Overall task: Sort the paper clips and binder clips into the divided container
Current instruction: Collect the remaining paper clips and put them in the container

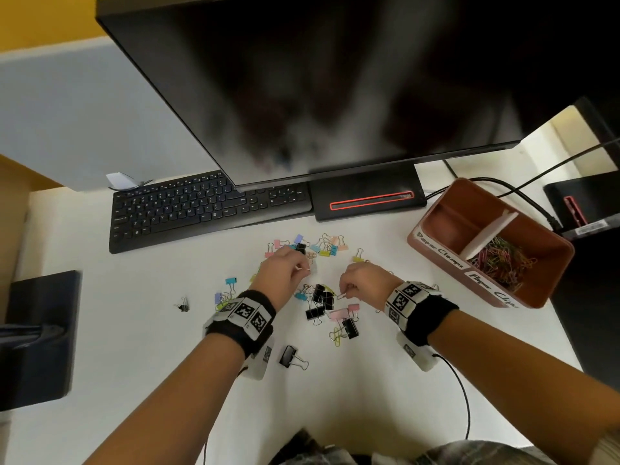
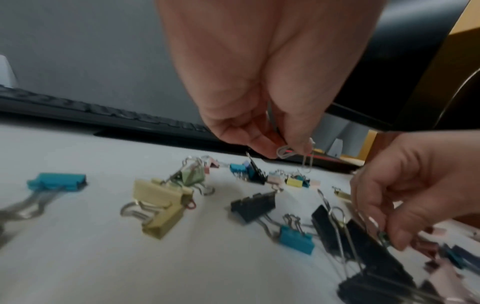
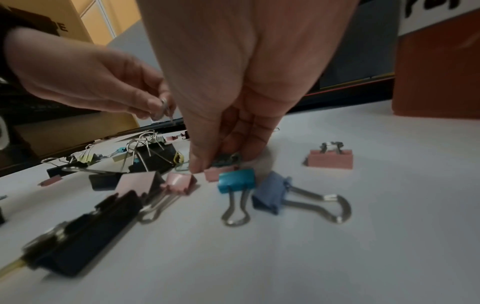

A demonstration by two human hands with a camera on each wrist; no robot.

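Binder clips in black (image 1: 322,297) and pastel colours (image 1: 322,246) lie scattered on the white desk between my hands. My left hand (image 1: 298,267) hovers over them and pinches a few pale paper clips (image 2: 285,152), one dangling below the fingertips. To its right, my right hand (image 1: 345,293) reaches down beside the black binder clips and pinches a dark paper clip (image 3: 226,160) at the desk surface. The brown divided container (image 1: 446,216) stands at the right. Its nearer compartment holds several coloured paper clips (image 1: 500,260), while the farther one shows bare.
A black keyboard (image 1: 201,209) and a monitor (image 1: 335,78) on its base (image 1: 369,199) stand behind the clips. A lone black binder clip (image 1: 289,356) lies near my left wrist. A thin cable (image 1: 459,391) runs from my right wrist. A dark block (image 1: 40,337) sits at the left edge.
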